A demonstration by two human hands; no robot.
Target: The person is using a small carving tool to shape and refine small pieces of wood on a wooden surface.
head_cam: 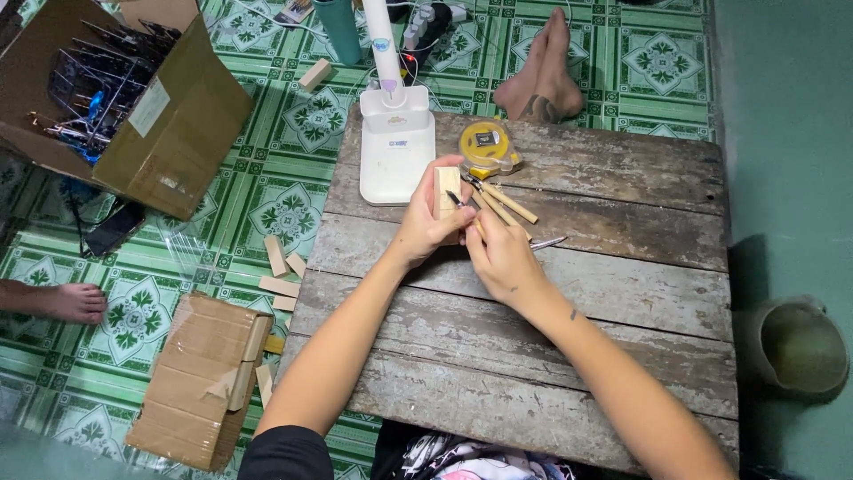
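My left hand [429, 222] holds a small pale wooden block [447, 189] upright above the weathered plank table [613, 293]. Pressed close beside it, my right hand [499, 253] grips a wooden-handled carving tool [463, 206] whose dark blade tip touches the block's face. Two more wooden-handled tools [508, 204] lie on the table just beyond my fingers. A metal blade [549, 242] pokes out to the right of my right hand.
A white desk lamp base [396, 147] and a yellow round tape reel [488, 147] sit at the table's far edge. Open cardboard box [169, 133] far left, closed cartons [204, 378] near left, wood offcuts [283, 267] on the green tiled floor. Another person's feet [542, 76] beyond. Bucket [798, 347] right.
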